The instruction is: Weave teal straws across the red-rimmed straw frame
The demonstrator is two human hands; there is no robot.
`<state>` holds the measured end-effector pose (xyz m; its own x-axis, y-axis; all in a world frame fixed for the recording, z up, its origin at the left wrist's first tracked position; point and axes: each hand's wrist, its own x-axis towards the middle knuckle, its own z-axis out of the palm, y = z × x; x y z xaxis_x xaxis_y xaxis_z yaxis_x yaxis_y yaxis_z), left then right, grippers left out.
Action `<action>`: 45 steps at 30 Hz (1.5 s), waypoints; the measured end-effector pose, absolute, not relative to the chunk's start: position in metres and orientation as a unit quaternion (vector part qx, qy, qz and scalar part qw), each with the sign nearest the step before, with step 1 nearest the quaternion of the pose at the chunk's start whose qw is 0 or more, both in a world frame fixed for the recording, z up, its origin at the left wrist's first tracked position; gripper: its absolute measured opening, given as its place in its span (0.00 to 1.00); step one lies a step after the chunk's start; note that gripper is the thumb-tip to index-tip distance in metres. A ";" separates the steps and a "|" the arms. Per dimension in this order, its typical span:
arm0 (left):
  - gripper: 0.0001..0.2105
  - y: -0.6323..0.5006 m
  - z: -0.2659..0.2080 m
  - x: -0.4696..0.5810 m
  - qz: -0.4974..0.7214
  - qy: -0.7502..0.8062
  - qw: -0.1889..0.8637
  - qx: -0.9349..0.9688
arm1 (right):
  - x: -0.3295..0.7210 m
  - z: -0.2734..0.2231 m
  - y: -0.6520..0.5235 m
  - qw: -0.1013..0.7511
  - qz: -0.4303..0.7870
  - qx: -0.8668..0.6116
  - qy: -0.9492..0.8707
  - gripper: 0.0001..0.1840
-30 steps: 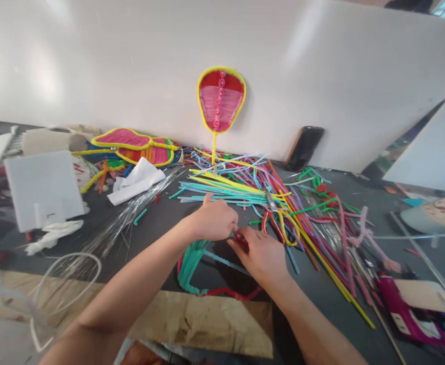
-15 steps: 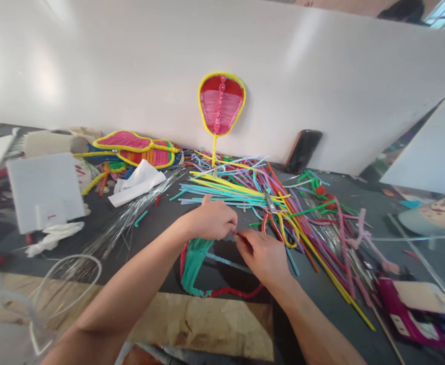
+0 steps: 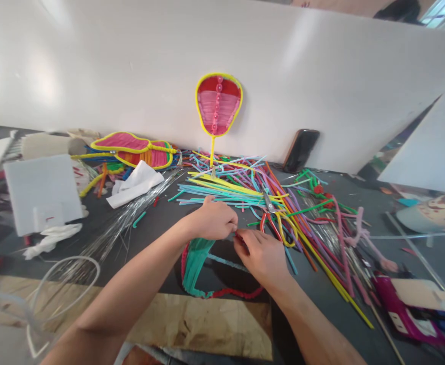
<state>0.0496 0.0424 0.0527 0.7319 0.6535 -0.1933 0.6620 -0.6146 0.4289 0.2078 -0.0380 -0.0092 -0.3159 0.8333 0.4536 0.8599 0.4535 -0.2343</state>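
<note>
- Far left there's a white square board (image 3: 41,195) standing up, with a folded white paper (image 3: 136,183) and a spray of thin silver strands (image 3: 131,210) to the right of it.
- Left hand (image 3: 212,219) is curled in, fingertips pinched together at the far edge of the piece. Can't tell which exact strand they've got, the knuckles cover it.
- The piece itself is a fuzzy frame (image 3: 196,263) near the front of the dark table (image 3: 159,223), right below both hands: turquoise strands on the left, a red rim (image 3: 239,293) along the near side, a pale blue strand across the middle.
- Imo it'd be super light, soft outside with bendy wire inside. Not slippery, but easy to warp, so I'd grab the red rim and leave those turquoise rows alone.
- Right hand (image 3: 262,253) has thumb and finger pinched at the same far edge, with a bit of red showing; its tips almost meet the left's.
- Just right of that: red-handled cutters (image 3: 269,205), then a dark phone (image 3: 301,150) leaning on the white panel (image 3: 138,66).
</note>
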 end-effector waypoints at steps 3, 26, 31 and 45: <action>0.10 0.042 0.050 0.050 0.008 0.361 0.229 0.904 | 0.208 -0.009 -0.038 0.285 0.065 -0.541 -0.788 0.08; 0.11 0.031 0.060 0.050 -0.009 0.339 0.154 0.928 | 0.219 -0.008 -0.028 0.382 0.636 -0.479 -0.469 0.12; 0.11 0.038 0.059 0.046 -0.019 0.362 0.163 0.918 | 0.219 0.002 -0.035 0.392 0.246 -0.548 -0.697 0.08; 0.11 0.039 0.053 0.049 0.019 0.369 0.158 0.915 | 0.207 -0.012 -0.036 0.379 0.233 -0.586 -0.677 0.07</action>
